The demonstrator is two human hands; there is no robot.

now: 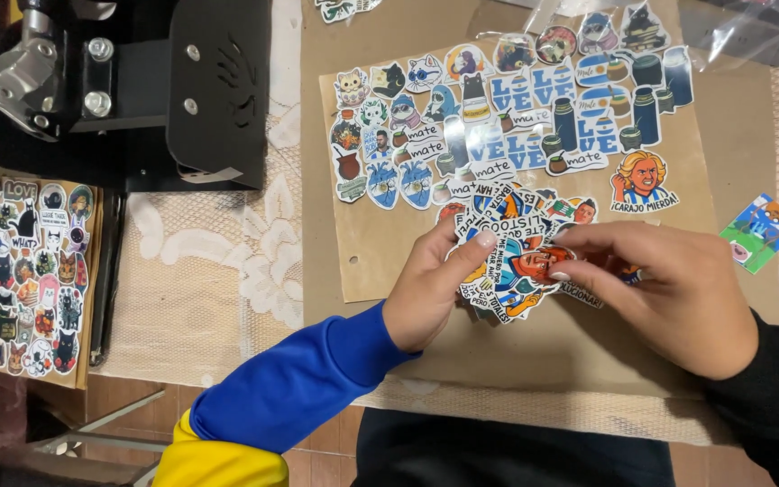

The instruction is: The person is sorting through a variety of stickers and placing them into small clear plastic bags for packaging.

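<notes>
Black press machine (137, 86), sticker-covered board (20, 275) at far left, lace tablecloth (218, 271), loose colourful card (761, 232) at right.

Left hand (430, 293): bare, long sleeve in bright blue with a yellow band further up the arm. Right hand (669, 293): bare, pale polished fingernails, plain black long sleeve to the wrist.

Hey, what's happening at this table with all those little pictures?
A person is sorting stickers. Both hands, the left hand and the right hand, are fingering a loose sticker pile on a brown cardboard sheet. Above the pile, more stickers are laid out flat in rows. A second board of stickers lies at the left, beside a black press.
</notes>
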